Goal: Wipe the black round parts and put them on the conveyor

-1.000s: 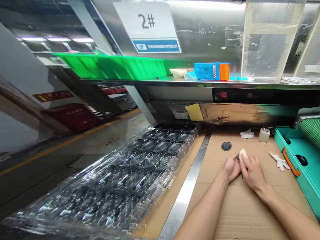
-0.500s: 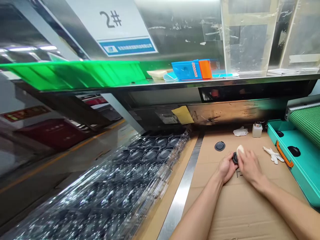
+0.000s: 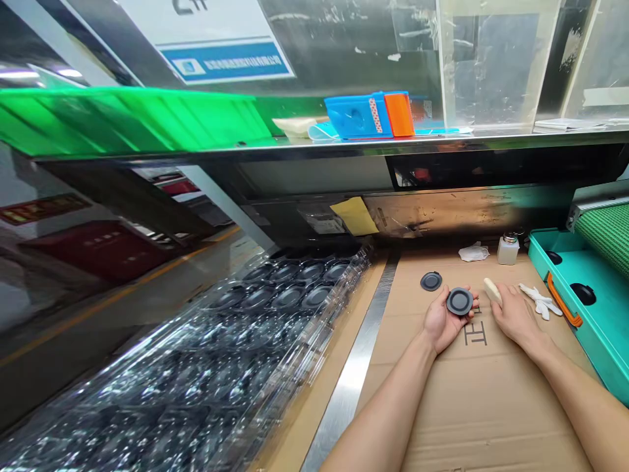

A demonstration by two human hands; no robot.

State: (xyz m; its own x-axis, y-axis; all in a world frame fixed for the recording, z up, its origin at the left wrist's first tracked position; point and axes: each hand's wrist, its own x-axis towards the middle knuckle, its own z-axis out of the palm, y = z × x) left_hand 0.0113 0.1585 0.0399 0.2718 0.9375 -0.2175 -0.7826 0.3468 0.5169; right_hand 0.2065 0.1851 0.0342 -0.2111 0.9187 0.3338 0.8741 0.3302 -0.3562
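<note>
Cardboard sheet [image 3: 472, 410] covering the bench, with both forearms entering from its near edge. Near mid-sheet, the left hand [image 3: 443, 322] lies palm up, a round black disc [image 3: 459, 301] resting flat on its open fingers. Just right of the disc, and apart from it, the right hand [image 3: 515, 319] closes on a pale pad [image 3: 492, 290], whose long axis slants with the far end leaning left. The hands are close but not touching. Beyond them lie a second black disc [image 3: 431, 281] and, near the far edge, a small bottle [image 3: 508, 250]. White gloves [image 3: 539, 300] lie toward the right edge, beside a teal case [image 3: 590, 308]. Clear plastic trays [image 3: 275, 328] of similar discs extend along the left.
</note>
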